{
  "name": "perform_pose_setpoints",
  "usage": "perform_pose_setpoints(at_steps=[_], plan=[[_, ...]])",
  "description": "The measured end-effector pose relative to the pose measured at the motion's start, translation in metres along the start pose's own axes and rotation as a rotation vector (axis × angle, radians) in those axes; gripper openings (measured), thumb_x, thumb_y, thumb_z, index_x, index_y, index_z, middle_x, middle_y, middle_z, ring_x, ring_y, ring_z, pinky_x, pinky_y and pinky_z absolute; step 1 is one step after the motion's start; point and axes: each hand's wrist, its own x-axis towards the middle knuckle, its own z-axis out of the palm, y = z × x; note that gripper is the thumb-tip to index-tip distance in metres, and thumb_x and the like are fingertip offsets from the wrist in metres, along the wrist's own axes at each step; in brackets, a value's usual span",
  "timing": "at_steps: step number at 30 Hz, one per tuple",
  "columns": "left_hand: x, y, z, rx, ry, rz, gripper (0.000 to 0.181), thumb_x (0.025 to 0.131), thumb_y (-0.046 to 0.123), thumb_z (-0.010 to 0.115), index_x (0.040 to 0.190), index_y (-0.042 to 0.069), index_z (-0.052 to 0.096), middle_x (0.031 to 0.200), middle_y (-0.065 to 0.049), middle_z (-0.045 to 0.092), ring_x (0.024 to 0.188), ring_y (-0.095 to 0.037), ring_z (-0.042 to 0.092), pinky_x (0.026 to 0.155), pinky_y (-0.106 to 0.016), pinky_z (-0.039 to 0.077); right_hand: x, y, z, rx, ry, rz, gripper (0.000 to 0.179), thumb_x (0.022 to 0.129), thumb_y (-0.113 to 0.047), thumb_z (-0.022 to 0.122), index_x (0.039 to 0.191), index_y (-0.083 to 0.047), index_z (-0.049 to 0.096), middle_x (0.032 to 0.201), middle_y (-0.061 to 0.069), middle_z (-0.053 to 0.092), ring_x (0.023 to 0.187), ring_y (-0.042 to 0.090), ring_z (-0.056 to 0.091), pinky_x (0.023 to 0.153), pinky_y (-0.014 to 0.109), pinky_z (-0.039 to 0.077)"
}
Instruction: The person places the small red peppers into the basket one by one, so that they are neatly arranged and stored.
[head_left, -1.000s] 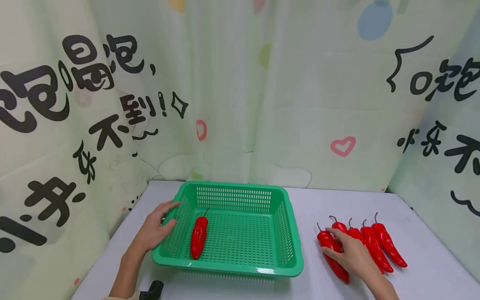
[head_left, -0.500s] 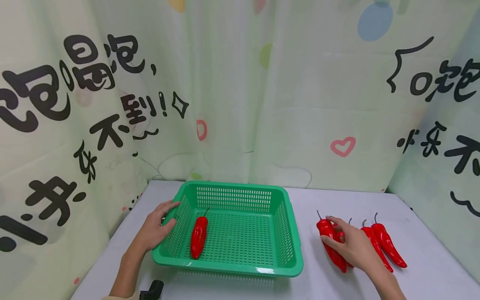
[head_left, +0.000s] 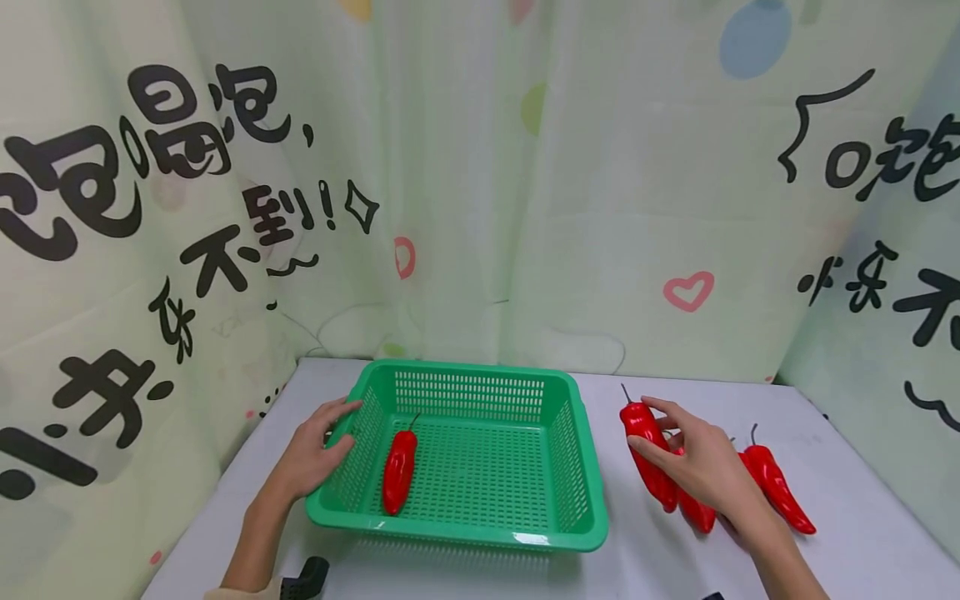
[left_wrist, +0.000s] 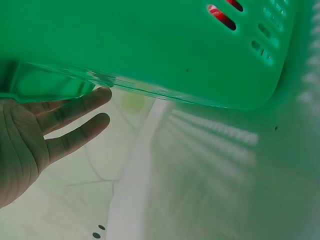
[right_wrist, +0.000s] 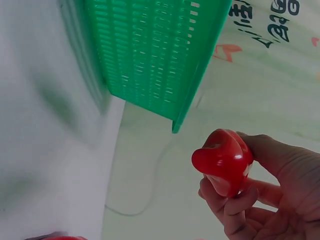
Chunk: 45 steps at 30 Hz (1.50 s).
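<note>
My right hand [head_left: 708,462] pinches a red chili pepper [head_left: 647,454] between thumb and fingers, its stem pointing up and away. Seen from the right wrist, this pepper [right_wrist: 225,160] is end-on and raised above the white table. More red peppers lie beneath and behind that hand, partly hidden; one pepper [head_left: 778,490] shows at the far right. My left hand [head_left: 318,450] rests at the left rim of a green plastic basket [head_left: 457,537]. In the left wrist view its fingers [left_wrist: 80,137] are straight, fingertips right at the rim. Inside the basket lies one red pepper [head_left: 399,471].
The white table [head_left: 637,567] carries the basket and the peppers. A pale green printed curtain [head_left: 465,167] with black lettering encloses the back and both sides. A dark band [head_left: 303,579] shows at my left forearm.
The right hand has taken hold of the leftmost pepper of the group and lifted it up and slightly left. My left hand and the basket stay put.
</note>
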Motion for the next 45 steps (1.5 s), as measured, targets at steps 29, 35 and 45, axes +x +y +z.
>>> perform_pose_setpoints(at_steps=[29,35,45], plan=[[0.0,0.002,-0.001,-0.006,-0.014,-0.007,0.048,0.094,-0.003,0.056,0.142,-0.006,0.055,0.148,-0.031,0.047,0.12,-0.042,0.059,0.091,-0.052,0.053,0.037,-0.097,0.007,0.152,-0.026,-0.254,0.067,0.089,-0.03,0.079,0.145,-0.005,0.053,0.121,0.02,0.067,0.092,0.026,0.066,0.061,0.031,0.059],[0.0,0.003,-0.001,-0.013,-0.017,-0.01,0.048,0.094,-0.003,0.056,0.142,-0.007,0.055,0.149,-0.032,0.046,0.121,-0.043,0.058,0.091,-0.054,0.053,0.047,-0.112,0.017,0.188,-0.083,-0.261,0.065,0.09,-0.03,0.078,0.145,-0.007,0.053,0.119,0.017,0.067,0.09,0.024,0.066,0.062,0.031,0.059],[0.0,0.002,-0.001,-0.01,-0.015,-0.015,0.048,0.094,-0.002,0.056,0.142,-0.006,0.055,0.149,-0.031,0.047,0.121,-0.043,0.058,0.092,-0.054,0.053,0.062,-0.133,0.035,0.27,-0.173,-0.277,0.061,0.092,-0.028,0.076,0.144,-0.002,0.053,0.116,0.017,0.068,0.085,0.021,0.069,0.065,0.033,0.06]])
